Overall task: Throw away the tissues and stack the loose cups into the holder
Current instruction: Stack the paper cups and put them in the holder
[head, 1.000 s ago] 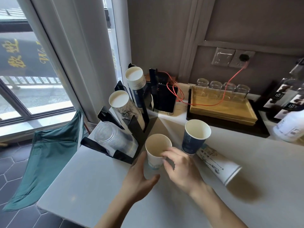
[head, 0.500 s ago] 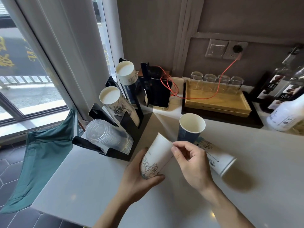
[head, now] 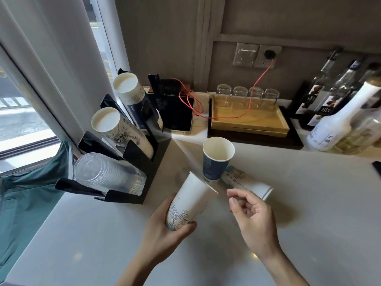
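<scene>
Left hand (head: 165, 230) grips a white printed cup (head: 190, 203) around its base, cup tilted with its mouth pointing up and right, lifted off the counter (head: 309, 203) near its front-middle. Right hand (head: 254, 219) holds nothing, fingers loosely curled, just beside the cup's rim and not touching it. Dark blue cup (head: 215, 159) stands upright mid-counter. Another white printed cup (head: 246, 182) lies on its side just behind the right hand, base close to the blue cup. Black cup holder (head: 134, 153) sits at the counter's left edge with three slanted stacks: clear plastic cups (head: 107, 174) nearest, white printed stack (head: 119, 131) in the middle slot, blue stack (head: 132, 93) farthest back. No tissues seen.
</scene>
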